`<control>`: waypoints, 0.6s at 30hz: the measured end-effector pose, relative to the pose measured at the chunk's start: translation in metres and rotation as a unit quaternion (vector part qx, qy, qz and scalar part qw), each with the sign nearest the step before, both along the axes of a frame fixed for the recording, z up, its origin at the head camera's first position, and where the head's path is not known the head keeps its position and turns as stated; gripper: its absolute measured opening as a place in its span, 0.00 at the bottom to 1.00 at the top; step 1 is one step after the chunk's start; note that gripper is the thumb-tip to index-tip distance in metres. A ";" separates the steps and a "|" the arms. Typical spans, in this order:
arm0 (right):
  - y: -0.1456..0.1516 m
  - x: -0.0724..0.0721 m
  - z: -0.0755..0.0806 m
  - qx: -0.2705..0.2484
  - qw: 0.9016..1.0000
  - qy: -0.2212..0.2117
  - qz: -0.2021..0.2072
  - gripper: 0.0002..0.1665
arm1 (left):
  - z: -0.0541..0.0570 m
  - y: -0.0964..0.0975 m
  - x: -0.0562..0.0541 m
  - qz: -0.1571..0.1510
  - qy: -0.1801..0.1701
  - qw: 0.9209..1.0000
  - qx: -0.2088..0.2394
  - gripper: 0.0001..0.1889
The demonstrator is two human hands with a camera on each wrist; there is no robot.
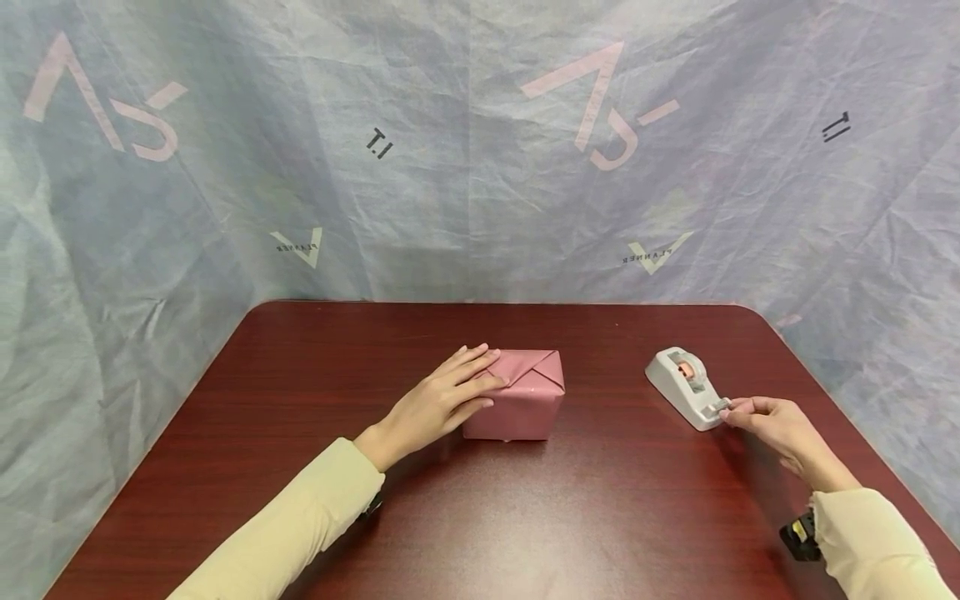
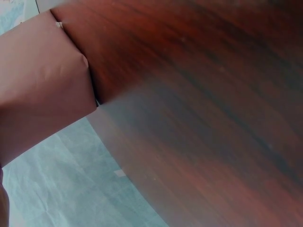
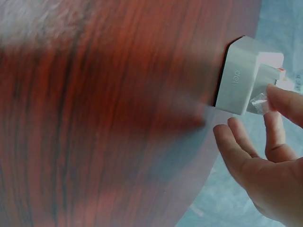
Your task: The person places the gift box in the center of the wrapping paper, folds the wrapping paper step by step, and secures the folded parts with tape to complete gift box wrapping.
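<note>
A box wrapped in pink paper [image 1: 517,414] sits near the middle of the table, its folded end flaps on top. My left hand [image 1: 442,392] lies over its upper left side with fingers stretched out; in the left wrist view the box [image 2: 42,71] fills the upper left corner. At the right, a grey-white tape dispenser [image 1: 671,383] carries a small roll of tape. Thumb and forefinger of my right hand [image 1: 772,425] pinch a short clear piece of tape [image 3: 259,103] at the dispenser's cutting end, while the other fingers are spread below.
The dark red wooden table [image 1: 585,517] has rounded far corners. Grey-blue printed cloth [image 1: 450,192] hangs behind it and along both sides. The dispenser stands near the table's right edge.
</note>
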State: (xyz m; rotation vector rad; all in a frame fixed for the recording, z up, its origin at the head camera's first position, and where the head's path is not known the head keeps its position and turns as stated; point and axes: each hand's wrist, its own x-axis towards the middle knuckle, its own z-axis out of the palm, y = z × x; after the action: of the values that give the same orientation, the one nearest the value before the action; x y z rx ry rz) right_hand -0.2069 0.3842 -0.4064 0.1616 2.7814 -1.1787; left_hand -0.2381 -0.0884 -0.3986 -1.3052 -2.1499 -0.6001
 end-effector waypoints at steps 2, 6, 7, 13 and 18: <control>-0.001 0.000 -0.001 -0.001 1.000 0.004 0.002 0.21 | 0.000 0.000 0.000 0.000 0.000 1.000 0.000 0.16; 0.000 0.000 0.000 -0.003 1.000 0.000 0.002 0.22 | 0.000 0.000 0.001 0.000 -0.004 1.000 0.001 0.16; 0.001 0.000 0.000 -0.004 1.000 -0.003 0.001 0.22 | 0.000 0.000 0.001 -0.001 -0.005 1.000 0.001 0.16; 0.003 -0.002 0.001 0.000 1.000 -0.016 0.002 0.21 | 0.001 0.001 0.000 0.002 -0.004 1.000 -0.002 0.16; 0.007 -0.002 0.001 -0.005 0.999 -0.033 -0.003 0.17 | 0.001 0.001 0.001 0.002 -0.005 1.000 -0.003 0.16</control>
State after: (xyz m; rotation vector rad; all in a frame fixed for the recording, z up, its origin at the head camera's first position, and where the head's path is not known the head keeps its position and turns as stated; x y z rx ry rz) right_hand -0.2093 0.3915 -0.4056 0.2038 2.7200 -1.1667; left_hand -0.2375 -0.0878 -0.3975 -1.3025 -2.1627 -0.6001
